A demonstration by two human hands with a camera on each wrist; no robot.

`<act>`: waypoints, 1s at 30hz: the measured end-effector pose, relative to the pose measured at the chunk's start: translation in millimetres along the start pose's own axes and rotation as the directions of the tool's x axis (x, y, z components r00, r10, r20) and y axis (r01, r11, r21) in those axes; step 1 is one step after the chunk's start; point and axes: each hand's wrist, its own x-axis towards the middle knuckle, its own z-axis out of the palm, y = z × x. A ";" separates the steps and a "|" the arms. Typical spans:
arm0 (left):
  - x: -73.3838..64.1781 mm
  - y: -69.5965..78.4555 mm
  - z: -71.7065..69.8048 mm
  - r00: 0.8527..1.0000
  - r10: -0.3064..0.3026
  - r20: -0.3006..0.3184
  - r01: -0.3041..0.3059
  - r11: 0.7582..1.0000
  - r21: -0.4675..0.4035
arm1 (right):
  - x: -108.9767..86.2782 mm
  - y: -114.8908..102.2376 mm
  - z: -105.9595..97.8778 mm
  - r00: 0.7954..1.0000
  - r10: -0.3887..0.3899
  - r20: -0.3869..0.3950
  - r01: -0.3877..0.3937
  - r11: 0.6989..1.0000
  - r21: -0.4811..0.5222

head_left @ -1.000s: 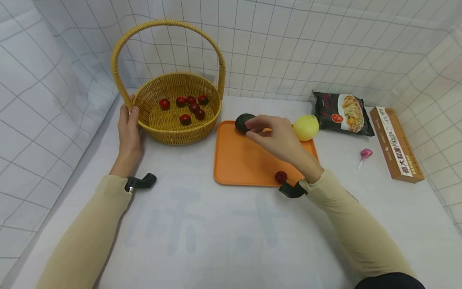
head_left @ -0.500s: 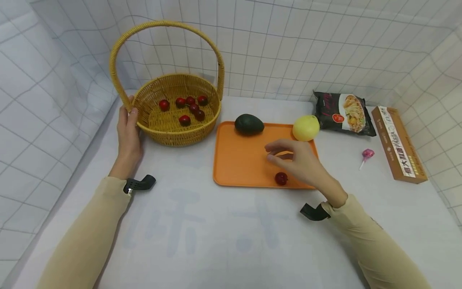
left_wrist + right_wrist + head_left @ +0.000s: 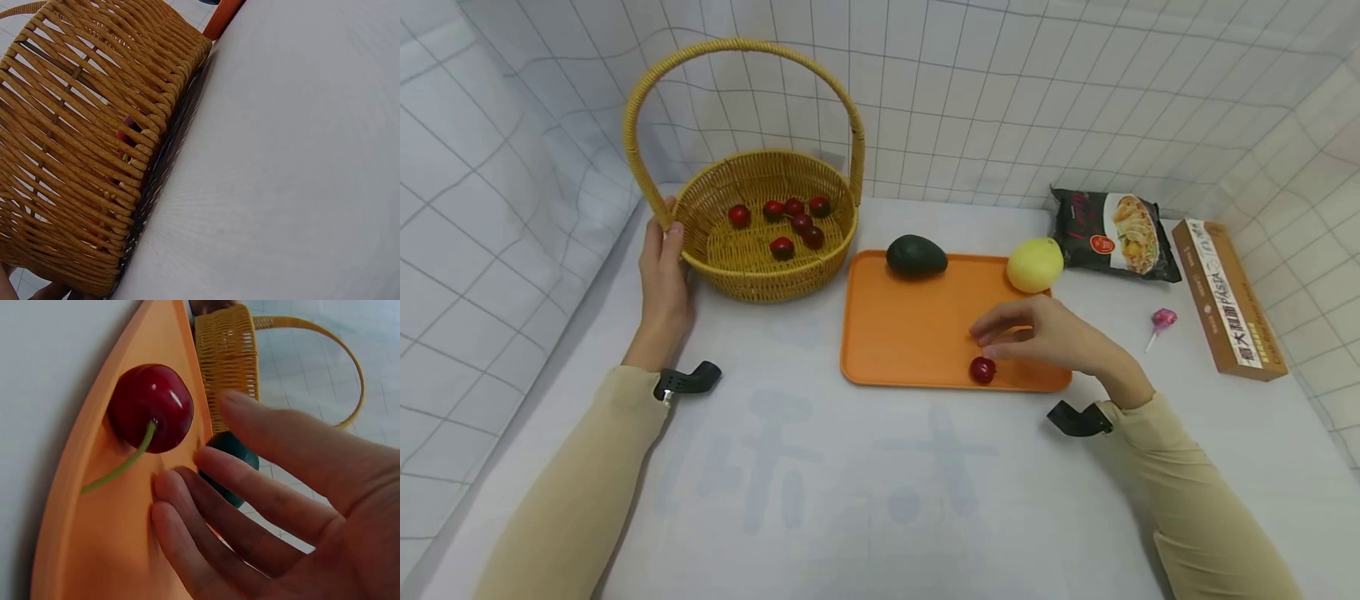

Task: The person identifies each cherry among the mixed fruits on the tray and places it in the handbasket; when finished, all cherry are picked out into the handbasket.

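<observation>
My left hand [image 3: 662, 279] grips the left side of a yellow wicker basket [image 3: 760, 287] by the foot of its tall handle, thumb at the rim. Several dark red cherries [image 3: 782, 248] lie inside; the left wrist view mostly shows the woven wall [image 3: 81, 137]. Over an orange tray [image 3: 895, 333], my right hand [image 3: 1052, 333] hovers with relaxed, parted fingers and holds nothing. Its fingertips are close to a single cherry [image 3: 982, 370] near the tray's front edge. In the right wrist view that cherry [image 3: 150, 406] shows a green stem, and thumb and fingers stand apart beside it.
A dark green avocado [image 3: 916, 256] sits at the tray's back left, a yellow round fruit [image 3: 1035, 265] at its back right corner. Farther right lie a black food packet [image 3: 1116, 236], a pink lollipop [image 3: 1163, 319] and a brown pasta box [image 3: 1228, 300].
My right hand has moved from beside the avocado toward the front right of the tray, down to the single cherry. The left hand stays on the basket.
</observation>
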 end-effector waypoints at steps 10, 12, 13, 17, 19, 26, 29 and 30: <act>-0.3 0.5 -2.1 1.000 0.004 0.008 -0.004 1.000 -0.008 | 0.9 6.8 4.8 0.991 -0.019 0.132 0.009 0.997 0.075; -0.2 -0.2 -2.2 1.000 0.006 0.011 -0.006 1.000 -0.008 | 1.7 7.5 6.1 0.992 -0.014 0.123 0.007 0.998 0.060; -0.1 -0.5 -2.1 1.000 0.006 0.013 -0.006 1.000 -0.014 | 2.0 7.6 6.7 0.993 -0.013 0.118 0.006 0.999 0.053; 0.5 -1.8 -1.5 1.000 0.015 0.020 -0.015 0.999 -0.039 | 3.1 7.0 9.4 0.997 -0.015 0.078 0.014 1.000 0.013; 0.5 -2.4 -1.2 0.999 0.021 0.025 -0.020 0.998 -0.056 | 3.7 6.1 10.9 0.998 -0.019 0.054 0.020 1.000 -0.012; -0.5 -3.9 -0.8 0.998 0.037 0.045 -0.035 0.998 -0.055 | 4.9 3.0 13.7 0.998 -0.014 0.063 0.015 1.000 -0.010; -0.5 -3.9 -1.6 0.998 0.035 0.051 -0.032 0.998 -0.055 | 4.8 2.0 13.3 0.995 -0.014 0.094 0.015 1.000 -0.001; -0.2 -4.0 -1.7 0.998 0.035 0.053 -0.032 0.998 -0.056 | 4.8 1.9 13.2 0.995 -0.018 0.099 0.018 1.000 -0.005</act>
